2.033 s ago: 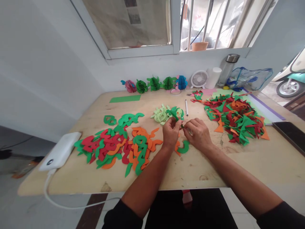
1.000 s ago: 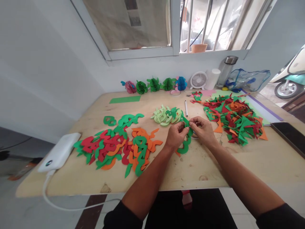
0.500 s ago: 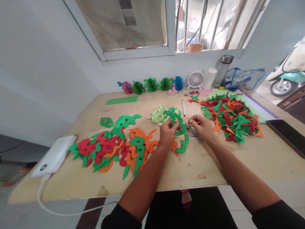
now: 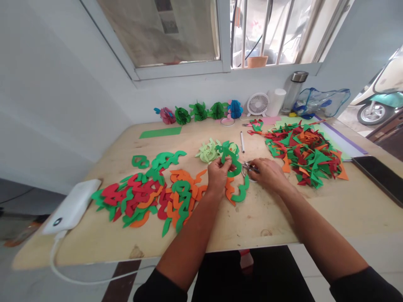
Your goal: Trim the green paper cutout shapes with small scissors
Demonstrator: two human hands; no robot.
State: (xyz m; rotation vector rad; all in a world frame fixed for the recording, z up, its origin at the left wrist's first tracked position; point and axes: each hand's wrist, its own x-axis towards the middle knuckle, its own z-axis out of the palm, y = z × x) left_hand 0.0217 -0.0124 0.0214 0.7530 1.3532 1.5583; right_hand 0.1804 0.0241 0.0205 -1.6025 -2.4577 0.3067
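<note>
My left hand point(image 4: 219, 172) pinches a curvy green paper cut-out point(image 4: 234, 167) between thumb and fingers, holding it above the middle of the table. Just to its right, my right hand point(image 4: 267, 173) is closed on a small pair of scissors point(image 4: 248, 166), whose tips point toward the green paper. The fingers partly cover the scissors' handles. Behind the left hand lie pale green cut-outs point(image 4: 208, 151). Below the held paper, a wavy green piece point(image 4: 242, 192) rests beside an orange piece point(image 4: 230, 192).
Red, green and orange cut-outs point(image 4: 138, 193) spread across the left. Paper scraps point(image 4: 310, 157) heap at the right, near a black phone point(image 4: 379, 178). A pen point(image 4: 242, 141), small fan point(image 4: 258, 104) and glass bottle point(image 4: 294, 93) stand or lie farther back. A white power bank point(image 4: 72, 205) sits left.
My right hand has come down onto the scissors and its fingers have closed around them. The left hand, with the green cut-out, has shifted slightly left.
</note>
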